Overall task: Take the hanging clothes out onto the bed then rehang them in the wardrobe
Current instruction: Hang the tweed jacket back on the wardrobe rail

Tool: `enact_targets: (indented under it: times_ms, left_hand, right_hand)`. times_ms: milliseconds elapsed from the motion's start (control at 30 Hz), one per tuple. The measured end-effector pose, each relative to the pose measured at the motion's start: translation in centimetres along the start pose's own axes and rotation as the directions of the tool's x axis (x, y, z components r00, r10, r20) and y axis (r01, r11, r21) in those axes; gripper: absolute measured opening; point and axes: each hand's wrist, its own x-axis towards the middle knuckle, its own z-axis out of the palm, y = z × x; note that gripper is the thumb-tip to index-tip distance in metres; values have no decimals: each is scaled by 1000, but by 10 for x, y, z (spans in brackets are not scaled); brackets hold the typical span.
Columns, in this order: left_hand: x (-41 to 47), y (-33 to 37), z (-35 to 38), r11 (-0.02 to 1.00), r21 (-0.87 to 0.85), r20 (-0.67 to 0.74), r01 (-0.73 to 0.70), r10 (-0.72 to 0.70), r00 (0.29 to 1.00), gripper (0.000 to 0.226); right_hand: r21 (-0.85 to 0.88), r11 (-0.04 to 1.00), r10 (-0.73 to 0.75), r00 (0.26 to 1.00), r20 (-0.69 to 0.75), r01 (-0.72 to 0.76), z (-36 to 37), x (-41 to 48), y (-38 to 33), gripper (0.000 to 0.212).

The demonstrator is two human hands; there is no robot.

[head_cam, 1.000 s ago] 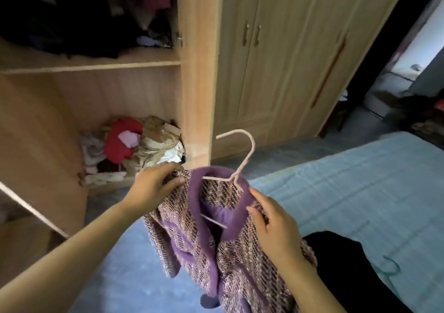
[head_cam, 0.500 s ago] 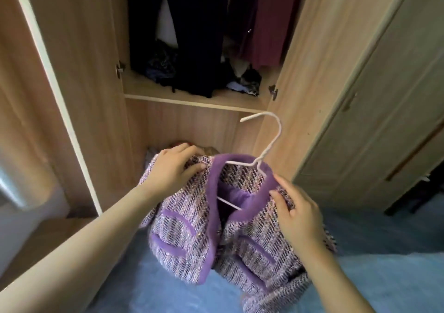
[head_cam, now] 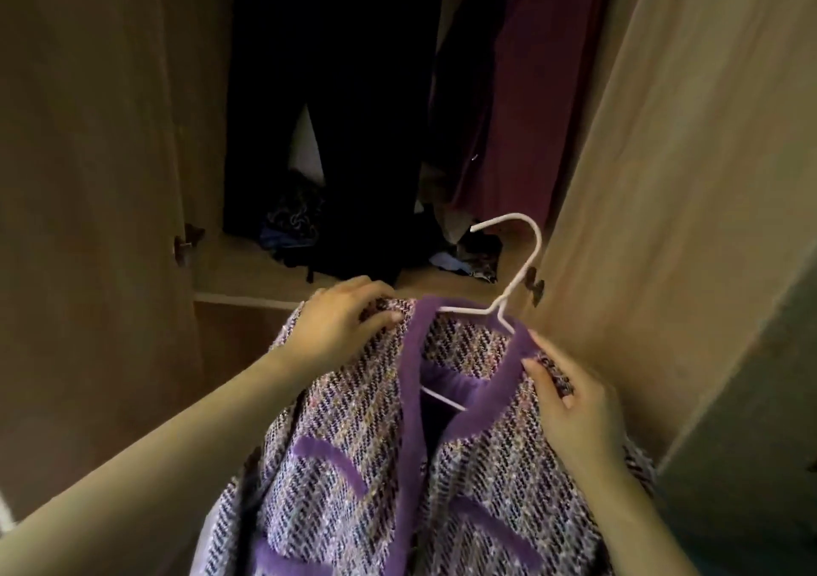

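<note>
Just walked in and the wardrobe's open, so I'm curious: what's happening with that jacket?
A person holds a purple tweed jacket on a white hanger in front of the open wardrobe. The left hand grips one shoulder, the right hand pinches the other. The hanger's hook is free, caught on nothing. Dark clothes and a maroon garment hang inside.

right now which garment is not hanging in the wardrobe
The purple tweed jacket, gripped at its shoulders by the left hand and right hand; the black garment and maroon garment hang inside.
</note>
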Motion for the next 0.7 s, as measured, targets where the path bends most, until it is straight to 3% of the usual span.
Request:
enact_targets:
  times_ms: [367,500,700]
  left_hand:
    - [264,-33,18,981,-47,-133,-187,180,975,34]
    - [368,-41,12,965,-81,-147,-251,237,960,23]
    - [500,-41,4,907,-201,-234,-370,322,917,23]
  right_hand:
    - [-53,994,-108,956,-274,97,-7,242,37,28]
    - [-56,995,-90,952,-291,77,-16,330,29,26]
    - [-203,978,-137,885,-444,50,-36,441,11,25]
